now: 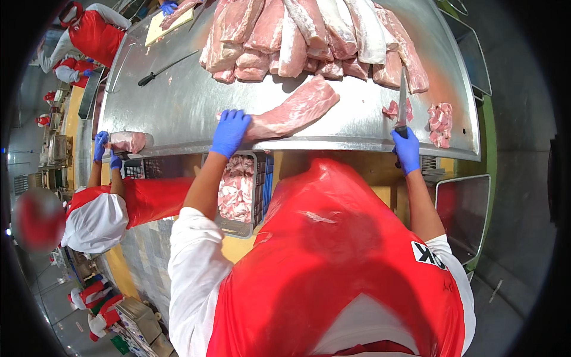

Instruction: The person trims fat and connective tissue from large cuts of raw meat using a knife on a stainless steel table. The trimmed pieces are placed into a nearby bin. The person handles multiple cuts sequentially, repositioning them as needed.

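Note:
A long, pale pink pork loin (297, 112) lies at a slant along the near edge of the steel table. My left hand (230, 132), in a blue glove, grips its left end, the fingers bent over the meat. In my blue-gloved right hand (407, 149) is a knife (402, 98), held by its dark handle with the blade pointing away from me, apart from the loin. Small meat scraps (391, 110) lie beside the blade, and a heap of trimmings (441, 125) sits to its right. Beyond the loin, several more loins (285, 35) are piled up.
A sharpening steel (157, 72) rests on the steel table (196, 110). Below its near edge stands a grey crate (241, 229) of meat pieces. A co-worker (98, 220) handles meat (128, 141) at my left. A cutting board (169, 25) is at the far left.

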`<state>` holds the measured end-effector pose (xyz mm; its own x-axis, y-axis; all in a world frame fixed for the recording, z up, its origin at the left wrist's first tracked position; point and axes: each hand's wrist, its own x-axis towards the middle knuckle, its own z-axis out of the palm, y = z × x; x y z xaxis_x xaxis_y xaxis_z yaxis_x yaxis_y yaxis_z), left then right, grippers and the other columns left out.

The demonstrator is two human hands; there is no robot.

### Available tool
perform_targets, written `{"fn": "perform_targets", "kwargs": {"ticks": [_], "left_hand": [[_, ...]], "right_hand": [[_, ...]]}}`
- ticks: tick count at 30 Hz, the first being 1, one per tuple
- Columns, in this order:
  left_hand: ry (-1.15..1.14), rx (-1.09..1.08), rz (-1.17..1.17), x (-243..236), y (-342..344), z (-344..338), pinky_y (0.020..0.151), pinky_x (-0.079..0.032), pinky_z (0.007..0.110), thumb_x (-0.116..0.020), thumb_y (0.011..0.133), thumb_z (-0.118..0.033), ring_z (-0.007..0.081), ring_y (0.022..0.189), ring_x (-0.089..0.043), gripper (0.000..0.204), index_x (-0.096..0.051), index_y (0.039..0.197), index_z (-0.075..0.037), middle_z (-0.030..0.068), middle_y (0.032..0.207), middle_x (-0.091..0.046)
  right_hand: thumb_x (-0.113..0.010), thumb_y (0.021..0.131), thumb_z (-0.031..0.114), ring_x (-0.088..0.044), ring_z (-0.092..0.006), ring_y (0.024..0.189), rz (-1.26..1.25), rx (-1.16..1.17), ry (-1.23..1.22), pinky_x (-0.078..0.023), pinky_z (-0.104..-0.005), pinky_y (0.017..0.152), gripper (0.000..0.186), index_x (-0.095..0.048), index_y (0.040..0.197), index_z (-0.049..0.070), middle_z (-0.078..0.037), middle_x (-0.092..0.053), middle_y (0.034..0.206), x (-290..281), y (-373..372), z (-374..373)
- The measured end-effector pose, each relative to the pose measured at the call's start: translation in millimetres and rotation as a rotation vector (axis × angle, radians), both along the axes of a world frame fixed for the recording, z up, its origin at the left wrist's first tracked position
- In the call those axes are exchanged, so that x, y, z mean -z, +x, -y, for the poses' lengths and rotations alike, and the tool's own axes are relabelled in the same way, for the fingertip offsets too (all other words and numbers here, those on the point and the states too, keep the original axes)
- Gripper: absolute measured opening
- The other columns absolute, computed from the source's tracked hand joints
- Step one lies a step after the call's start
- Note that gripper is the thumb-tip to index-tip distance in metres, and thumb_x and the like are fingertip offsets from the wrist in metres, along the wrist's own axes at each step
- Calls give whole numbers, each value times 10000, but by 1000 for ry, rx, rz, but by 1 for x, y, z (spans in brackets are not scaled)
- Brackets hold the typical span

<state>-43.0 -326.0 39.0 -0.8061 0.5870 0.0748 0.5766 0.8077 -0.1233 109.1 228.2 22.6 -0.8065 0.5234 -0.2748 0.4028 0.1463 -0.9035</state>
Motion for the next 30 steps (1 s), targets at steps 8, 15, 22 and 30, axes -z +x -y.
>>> {"fn": "perform_targets", "kwargs": {"ticks": [8, 15, 22, 30], "left_hand": [[283, -201, 132, 36, 30, 107, 1095, -424, 493, -811, 846, -445, 351, 1252, -586, 700, -579, 1413, -108, 138, 1342, -636], [127, -228, 218, 37, 22, -1, 1212, -327, 591, -813, 827, -566, 392, 1401, -506, 933, -466, 1553, -92, 219, 1497, -543], [137, -258, 237, 74, -24, -161, 1141, -421, 566, -837, 801, -375, 412, 1305, -566, 939, -401, 1565, -46, 225, 1411, -569], [512, -31, 622, 64, -42, -211, 1024, -543, 490, -767, 796, -410, 408, 1154, -692, 673, -646, 1377, -91, 234, 1244, -722]], "right_hand": [[-762, 938, 189, -543, -97, 606, 109, -205, 213, -451, -306, 499, 195, -659, 1015, 42, -8, -611, 753, -10, 29, 8], [-781, 931, 186, -511, -79, 627, 189, -183, 208, -446, -307, 537, 200, -671, 1009, 39, 10, -594, 750, -21, 43, 9], [-784, 938, 178, -512, -73, 618, 209, -160, 178, -443, -294, 541, 182, -685, 1028, 55, 20, -600, 775, -16, 64, -4], [-755, 957, 160, -526, -90, 570, 243, -61, 112, -448, -295, 497, 147, -668, 1031, 67, 12, -595, 770, -22, 100, -12]]}}
